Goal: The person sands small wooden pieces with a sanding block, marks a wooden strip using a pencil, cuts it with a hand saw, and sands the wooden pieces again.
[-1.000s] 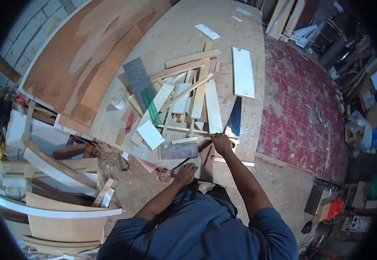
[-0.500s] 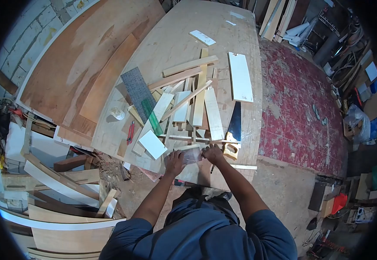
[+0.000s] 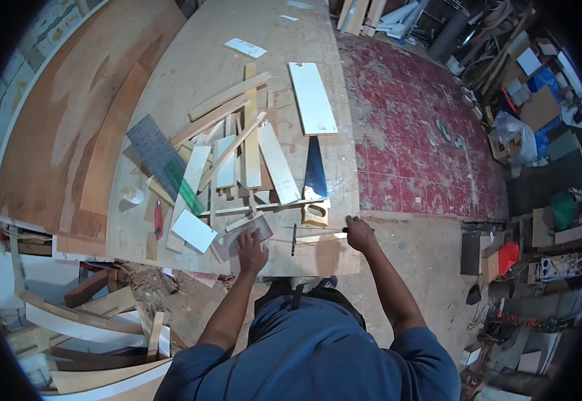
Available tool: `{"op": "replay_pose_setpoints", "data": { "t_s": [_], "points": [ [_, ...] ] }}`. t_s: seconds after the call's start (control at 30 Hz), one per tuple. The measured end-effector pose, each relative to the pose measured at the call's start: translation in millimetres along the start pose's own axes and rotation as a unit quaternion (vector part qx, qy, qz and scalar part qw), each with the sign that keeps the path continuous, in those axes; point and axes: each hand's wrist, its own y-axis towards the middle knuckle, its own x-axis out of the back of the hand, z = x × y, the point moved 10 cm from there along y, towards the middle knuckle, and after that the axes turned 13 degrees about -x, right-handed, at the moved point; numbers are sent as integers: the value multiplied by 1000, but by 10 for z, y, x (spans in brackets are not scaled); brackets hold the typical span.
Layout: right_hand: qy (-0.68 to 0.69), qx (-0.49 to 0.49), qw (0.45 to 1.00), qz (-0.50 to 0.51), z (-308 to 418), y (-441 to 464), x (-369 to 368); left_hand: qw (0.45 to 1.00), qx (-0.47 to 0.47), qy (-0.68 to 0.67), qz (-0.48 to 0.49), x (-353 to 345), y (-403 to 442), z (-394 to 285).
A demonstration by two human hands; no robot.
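My left hand (image 3: 252,252) lies with fingers spread on a thin brownish, see-through-looking sheet (image 3: 226,246) near the bench's front edge. To the right, my right hand (image 3: 360,235) is closed at the bench's front right corner. A thin dark line runs left from its fingers, too fine to name. Below that line lies a narrow pale wood strip (image 3: 321,237). A slim black pen-like tool (image 3: 294,239) lies between my hands. Just beyond it is a handsaw (image 3: 315,177) with a wooden handle.
Wood offcuts (image 3: 234,144) are piled mid-bench, with a green ruler (image 3: 184,187), a grey textured strip (image 3: 154,147) and a red-handled cutter (image 3: 158,219) to their left. A white board (image 3: 313,99) lies beyond the saw. Curved wood pieces (image 3: 80,321) stand at lower left.
My hands have moved apart; the right went right to the bench corner, away from the sheet. The left stays on the sheet, fingers now spread. The view has swung right.
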Motion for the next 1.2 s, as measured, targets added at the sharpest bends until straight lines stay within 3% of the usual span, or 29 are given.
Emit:
{"op": "replay_pose_setpoints", "data": {
  "t_s": [0.07,0.13,0.27,0.33,0.4,0.63,0.73,0.93,1.03,1.07,1.17,1.2],
  "points": [
    [21,-60,998,-11,-467,-266,-27,998,-58,-34,-3,-139,172,-366],
    [43,-121,991,-24,-967,-574,-162,976,-177,-110,66,-505,308,-889],
    [82,-228,969,-39,-1755,-1100,-402,960,-245,-103,84,-746,567,-1547],
    [102,-261,959,-33,-2029,-1298,-475,961,-234,-57,140,-977,643,-1679],
    [141,-290,946,-15,-2264,-1456,-517,953,-274,-7,129,-1088,695,-1828],
    [186,-315,930,-27,-2915,-1535,-605,944,-300,-20,134,-1273,889,-2453],
    [230,-320,918,-37,-3051,-1398,-585,947,-266,-37,178,-1492,1028,-2724],
    [273,-214,935,-81,-3193,-815,-742,955,-210,-38,206,-1709,1195,-2950],
    [439,-266,858,-18,-3323,-513,-1136,957,-202,-53,204,-1765,1180,-2937],
    [443,-263,857,-14,-3248,-424,-1069,954,-205,-64,207,-1788,1174,-2968],
    [547,-318,774,42,-3135,-269,-1092,955,-212,-75,194,-1849,1178,-3040],
    [549,-315,773,44,-3107,-207,-1136,956,-219,-76,180,-1840,1192,-3062]
  ]
}}
